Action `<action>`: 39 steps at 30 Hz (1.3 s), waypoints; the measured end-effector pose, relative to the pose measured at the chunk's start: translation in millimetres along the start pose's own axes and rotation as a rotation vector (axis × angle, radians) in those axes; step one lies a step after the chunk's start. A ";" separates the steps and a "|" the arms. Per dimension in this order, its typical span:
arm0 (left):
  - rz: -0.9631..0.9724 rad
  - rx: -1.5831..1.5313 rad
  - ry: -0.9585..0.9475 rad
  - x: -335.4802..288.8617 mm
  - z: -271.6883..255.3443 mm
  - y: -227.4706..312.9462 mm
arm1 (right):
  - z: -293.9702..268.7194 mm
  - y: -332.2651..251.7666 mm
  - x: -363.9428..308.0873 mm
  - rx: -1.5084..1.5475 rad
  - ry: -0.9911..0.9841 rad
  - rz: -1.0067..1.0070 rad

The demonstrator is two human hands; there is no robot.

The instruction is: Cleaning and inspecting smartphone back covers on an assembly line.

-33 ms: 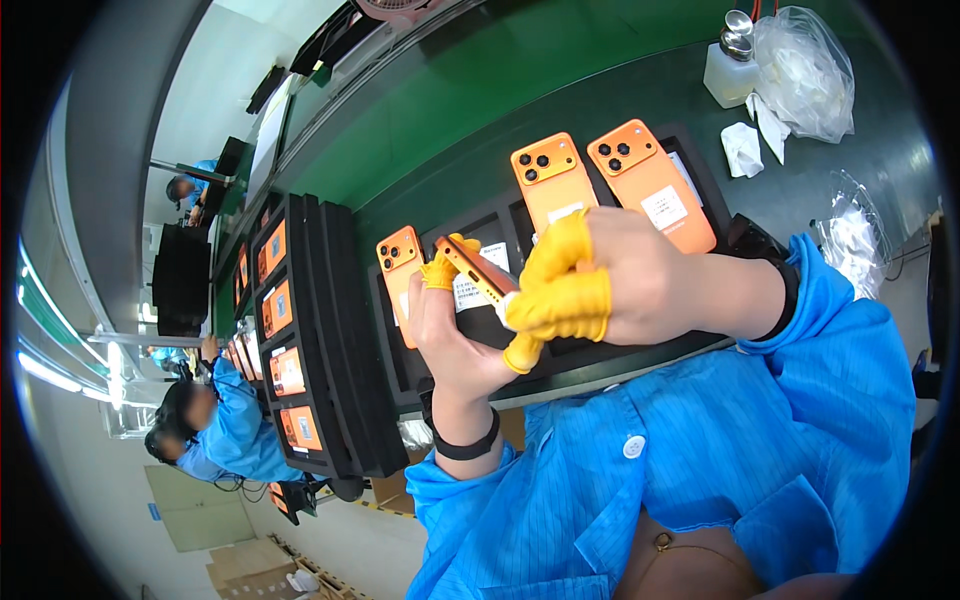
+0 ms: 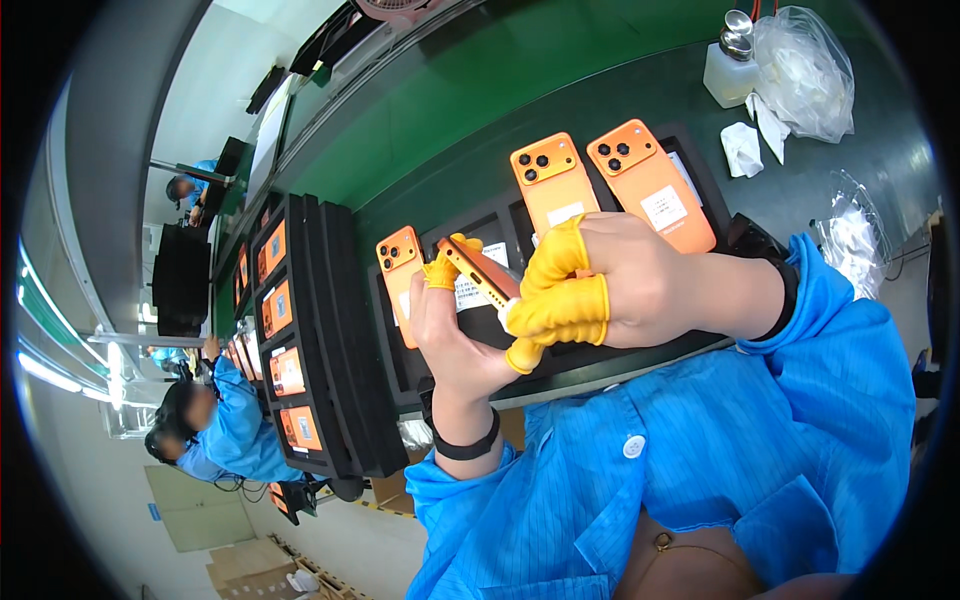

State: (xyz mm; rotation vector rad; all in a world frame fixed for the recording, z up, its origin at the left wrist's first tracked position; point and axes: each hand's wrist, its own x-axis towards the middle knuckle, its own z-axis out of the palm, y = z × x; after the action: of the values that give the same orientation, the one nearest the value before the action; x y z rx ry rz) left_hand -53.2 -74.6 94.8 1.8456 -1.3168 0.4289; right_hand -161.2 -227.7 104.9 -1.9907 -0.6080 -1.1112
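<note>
My left hand point(image 2: 450, 335), in yellow finger cots, grips an orange smartphone point(image 2: 478, 272) that is tilted with its bottom edge and port facing up. Pinched in my right hand point(image 2: 600, 285), also in yellow finger cots, is a small white piece point(image 2: 507, 316), perhaps a wipe, against the phone's near corner. The fingers hide most of it. Under my hands lies a black tray point(image 2: 385, 335) with compartments. An orange phone point(image 2: 400, 258) rests at its left, and two more, a middle phone point(image 2: 556, 190) and a right phone point(image 2: 650, 185), lie camera side up.
To the left rise stacked black trays point(image 2: 345, 330) with several orange phones. A pump bottle point(image 2: 730, 75), a clear plastic bag point(image 2: 805, 75) and crumpled white wipes point(image 2: 742, 150) sit at the far right. A person in a blue sleeve point(image 2: 240, 425) works beyond the stack.
The fingers of my right hand have shifted very slightly at the phone's corner. The phone in my left hand stays nearly in place.
</note>
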 end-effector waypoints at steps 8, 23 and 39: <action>0.349 0.573 -0.030 31.7 -16.2 -21.0 | -17.8 8.2 3.6 0.058 0.041 -0.012; 0.863 0.769 -0.994 25.4 -27.5 -67.1 | -18.0 22.5 4.5 0.032 0.072 -0.062; 0.860 1.039 -1.214 4.7 -73.9 -132.8 | -12.6 27.0 1.8 0.050 0.053 -0.050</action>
State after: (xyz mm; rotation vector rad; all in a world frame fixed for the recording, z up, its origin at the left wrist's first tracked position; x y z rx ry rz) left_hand 81.2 -3.7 88.1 2.3281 -3.2267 0.4667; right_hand -147.6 -253.8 100.1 -1.9062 -0.6548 -1.1639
